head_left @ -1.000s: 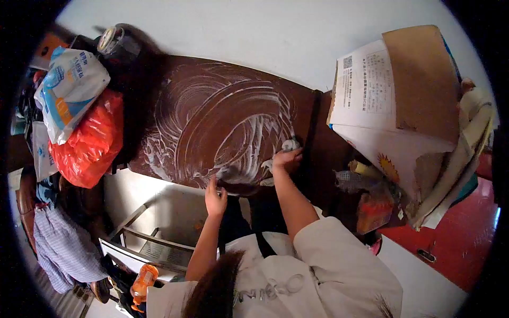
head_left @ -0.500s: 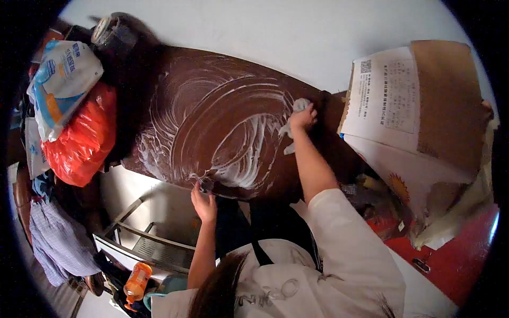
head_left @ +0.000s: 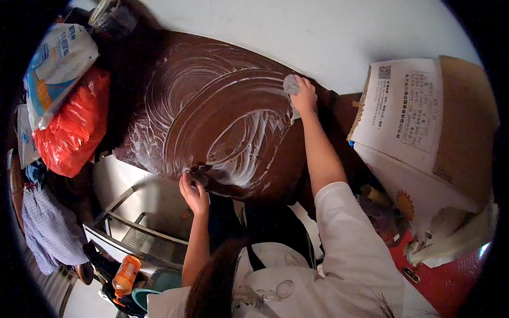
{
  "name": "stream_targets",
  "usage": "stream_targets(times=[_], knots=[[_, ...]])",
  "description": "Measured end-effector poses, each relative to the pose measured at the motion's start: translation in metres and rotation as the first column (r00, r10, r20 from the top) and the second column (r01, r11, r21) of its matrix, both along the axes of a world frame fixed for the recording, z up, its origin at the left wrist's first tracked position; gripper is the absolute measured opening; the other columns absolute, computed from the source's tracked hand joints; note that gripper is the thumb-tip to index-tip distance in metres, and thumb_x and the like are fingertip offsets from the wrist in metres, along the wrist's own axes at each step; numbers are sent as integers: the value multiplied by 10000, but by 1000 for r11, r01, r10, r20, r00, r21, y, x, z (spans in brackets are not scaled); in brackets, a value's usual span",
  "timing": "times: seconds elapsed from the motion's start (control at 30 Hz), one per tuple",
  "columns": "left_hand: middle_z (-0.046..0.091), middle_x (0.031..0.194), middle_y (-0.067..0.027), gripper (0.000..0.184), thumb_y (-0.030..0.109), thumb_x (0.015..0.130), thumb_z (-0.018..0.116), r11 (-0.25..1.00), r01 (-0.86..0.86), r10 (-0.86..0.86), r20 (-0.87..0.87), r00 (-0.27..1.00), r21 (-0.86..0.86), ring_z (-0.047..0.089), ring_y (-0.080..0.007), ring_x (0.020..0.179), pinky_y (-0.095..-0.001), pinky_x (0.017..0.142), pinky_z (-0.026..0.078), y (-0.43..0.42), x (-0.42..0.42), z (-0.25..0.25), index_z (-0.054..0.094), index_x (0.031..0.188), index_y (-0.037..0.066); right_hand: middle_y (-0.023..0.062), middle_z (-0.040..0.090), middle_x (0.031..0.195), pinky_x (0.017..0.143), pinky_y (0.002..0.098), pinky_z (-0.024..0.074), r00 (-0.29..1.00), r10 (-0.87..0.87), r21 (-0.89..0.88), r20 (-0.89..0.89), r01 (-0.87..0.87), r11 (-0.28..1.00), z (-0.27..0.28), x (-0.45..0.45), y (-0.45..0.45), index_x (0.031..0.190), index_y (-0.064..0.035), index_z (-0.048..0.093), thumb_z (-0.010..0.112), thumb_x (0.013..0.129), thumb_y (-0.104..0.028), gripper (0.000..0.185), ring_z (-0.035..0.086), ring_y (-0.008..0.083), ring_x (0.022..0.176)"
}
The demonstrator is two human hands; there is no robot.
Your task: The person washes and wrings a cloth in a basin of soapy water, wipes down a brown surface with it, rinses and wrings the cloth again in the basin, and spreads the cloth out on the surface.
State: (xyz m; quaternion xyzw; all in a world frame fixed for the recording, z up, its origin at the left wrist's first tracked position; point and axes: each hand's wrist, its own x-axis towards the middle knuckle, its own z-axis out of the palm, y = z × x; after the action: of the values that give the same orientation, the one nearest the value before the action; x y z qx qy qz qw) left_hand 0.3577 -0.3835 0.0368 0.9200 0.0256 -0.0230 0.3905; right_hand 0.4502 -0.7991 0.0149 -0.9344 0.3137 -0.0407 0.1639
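Red bag [head_left: 77,124] bulges, contents hidden, as right hand [head_left: 304,97] grips cloth [head_left: 290,85].

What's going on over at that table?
A person's right hand holds a grey cloth on a brown table, near its far edge. White, foamy-looking streaks curve across much of the top. The left hand is at the near edge, by a dark thing that's hard to make out. A cardboard box sits off to the right.

cloth [head_left: 290,85]: partly hidden by right hand [head_left: 305,98] | jar [head_left: 114,18]: cut by top edge | carton print [head_left: 421,112]: too small
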Motion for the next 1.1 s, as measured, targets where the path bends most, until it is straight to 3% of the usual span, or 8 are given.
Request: stream_targets(times=[0.1, 0.2, 0.33, 0.57, 0.77, 0.87, 1.03, 1.1], knots=[[409, 1196, -205, 441, 81, 790, 506, 999, 22, -22, -14, 1000, -28, 412, -346, 1087, -393, 930, 332, 1, 0, 9, 401, 1207, -20, 36, 457, 1231, 874, 451, 385, 979, 203, -4, -8, -203, 979, -4, -6, -1, 1197, -292, 469, 650, 628, -129, 619, 417, 281, 1119], [424, 1184, -198, 428, 77, 791, 503, 999, 47, -47, -3, 999, -26, 424, -347, 1076, -394, 927, 332, 3, 6, 10, 410, 1197, -19, 38, 462, 1225, 864, 476, 379, 970, 233, 21, -62, -232, 972, 3, -15, 12, 1180, -287, 488, 659, 618, -114, 612, 421, 282, 1115], [449, 1157, -199, 419, 78, 792, 501, 998, 67, -67, 11, 998, 0, 430, -356, 1068, -397, 926, 332, 9, 9, 14, 415, 1192, -14, 27, 440, 1246, 884, 511, 335, 971, 237, 107, -12, -235, 966, 0, -40, 34, 1154, -284, 516, 677, 598, -93, 609, 380, 275, 1152], [461, 1145, -197, 417, 82, 788, 506, 993, 102, -103, -15, 995, -58, 430, -356, 1068, -400, 923, 333, 22, 6, 19, 421, 1187, -3, 40, 411, 1259, 910, 506, 316, 985, 150, 138, -86, -138, 981, 9, -91, 94, 1171, -249, 499, 676, 627, -74, 598, 344, 284, 1183], [459, 1154, -191, 430, 84, 783, 508, 993, 80, -88, -94, 992, -88, 425, -356, 1076, -401, 932, 324, 34, -3, 19, 412, 1195, 4, 82, 397, 1242, 936, 495, 298, 985, -133, 162, -112, 150, 975, 16, -139, 165, 1211, -164, 459, 678, 633, -73, 625, 320, 336, 1177], [412, 1205, -208, 469, 82, 779, 508, 995, 74, -82, -117, 990, -67, 379, -368, 1123, -413, 952, 300, 40, -7, 14, 380, 1225, 10, 129, 424, 1208, 959, 466, 285, 962, -271, 123, 8, 268, 955, 6, -162, 209, 1223, -131, 432, 694, 616, -98, 662, 340, 341, 1153], [328, 1260, -243, 522, 87, 784, 497, 997, -76, 75, -91, 993, -3, 307, -397, 1172, -435, 980, 251, 43, -10, 4, 318, 1269, 11, 106, 421, 1226, 951, 453, 291, 661, -748, 126, -55, 748, 652, -8, -157, 274, 1221, -162, 434, 670, 656, -136, 613, 372, 342, 1124], [319, 1265, -248, 528, 89, 785, 493, 997, -81, 80, -62, 995, -13, 299, -400, 1176, -437, 987, 240, 47, -9, -1, 307, 1272, 2, 104, 394, 1253, 953, 447, 295, 442, -893, 93, -86, 896, 435, -3, -133, 292, 1243, -166, 409, 636, 700, -145, 589, 370, 342, 1125]])
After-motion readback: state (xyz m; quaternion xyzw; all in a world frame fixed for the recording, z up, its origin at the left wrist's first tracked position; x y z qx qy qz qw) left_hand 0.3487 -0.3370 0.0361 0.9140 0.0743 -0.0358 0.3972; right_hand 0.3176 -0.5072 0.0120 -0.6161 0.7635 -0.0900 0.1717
